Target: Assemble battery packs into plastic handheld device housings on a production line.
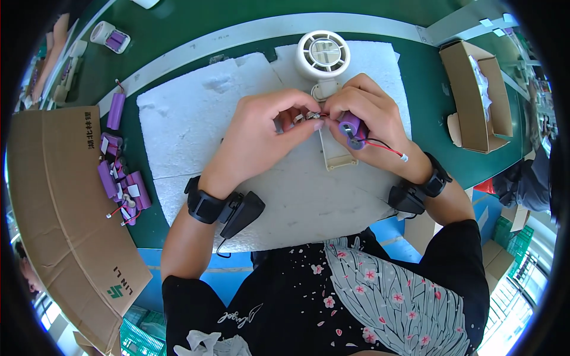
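Note:
Over a white foam sheet [196, 113], my two hands meet at a small piece with thin red wire [322, 115]. My left hand [255, 139] is closed, pinching a small metallic-looking part [313, 116] between thumb and fingertips; its exact kind is too small to tell. My right hand [380, 118] is closed around a purple battery pack [351, 127], its thumb and forefinger at the wire. From the pack, red and black leads run to a white plug [404, 157]. Beneath my hands lies a cream handheld fan [323, 54], round head away from me, with its hollow handle [338, 159] partly covered.
Several purple battery packs [124, 184] with leads lie left of the foam, beside a large cardboard box [65, 225]. An open carton [475, 98] stands at the right. Another cream part with purple cells [113, 38] sits far left. A person's arm [52, 56] shows at the left edge.

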`<state>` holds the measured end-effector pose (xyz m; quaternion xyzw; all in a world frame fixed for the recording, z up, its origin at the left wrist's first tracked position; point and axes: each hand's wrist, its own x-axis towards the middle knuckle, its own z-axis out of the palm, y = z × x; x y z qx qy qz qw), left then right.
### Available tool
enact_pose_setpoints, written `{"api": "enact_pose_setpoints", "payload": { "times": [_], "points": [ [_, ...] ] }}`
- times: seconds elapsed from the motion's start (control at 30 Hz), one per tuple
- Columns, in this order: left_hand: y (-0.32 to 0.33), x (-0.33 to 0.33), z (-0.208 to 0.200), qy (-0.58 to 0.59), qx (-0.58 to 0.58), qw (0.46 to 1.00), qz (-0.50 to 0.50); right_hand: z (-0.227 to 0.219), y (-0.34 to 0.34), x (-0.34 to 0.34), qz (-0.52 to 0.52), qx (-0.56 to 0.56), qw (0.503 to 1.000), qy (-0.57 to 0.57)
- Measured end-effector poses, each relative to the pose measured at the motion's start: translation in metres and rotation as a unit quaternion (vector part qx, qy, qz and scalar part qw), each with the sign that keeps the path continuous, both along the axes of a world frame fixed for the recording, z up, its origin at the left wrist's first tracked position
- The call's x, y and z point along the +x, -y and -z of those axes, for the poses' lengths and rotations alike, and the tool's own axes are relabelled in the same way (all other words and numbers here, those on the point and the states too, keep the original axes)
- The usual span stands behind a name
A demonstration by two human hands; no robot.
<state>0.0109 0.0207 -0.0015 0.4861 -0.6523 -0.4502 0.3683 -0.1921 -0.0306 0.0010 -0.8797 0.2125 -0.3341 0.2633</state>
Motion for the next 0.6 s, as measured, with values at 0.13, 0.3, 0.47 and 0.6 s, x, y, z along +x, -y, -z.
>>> {"api": "enact_pose_setpoints", "payload": {
  "times": [0.13,0.3,0.47,0.6],
  "points": [
    [-0.0007,-0.0013,0.0043,-0.043,-0.008,0.999,-0.021,0.0007,-0.0054,0.0023,0.010,0.011,1.000,0.001],
    [-0.0018,-0.0005,-0.0002,-0.018,-0.047,0.999,-0.008,0.0017,-0.0056,0.0008,0.015,0.007,1.000,-0.017],
    [-0.0003,0.0052,0.0058,0.047,-0.140,0.989,0.011,0.0001,-0.0067,0.0023,0.017,0.004,1.000,-0.008],
    [-0.0033,0.0066,0.0053,0.067,-0.116,0.991,0.019,0.0011,-0.0069,0.0022,0.016,0.013,1.000,-0.008]
  ]
}}
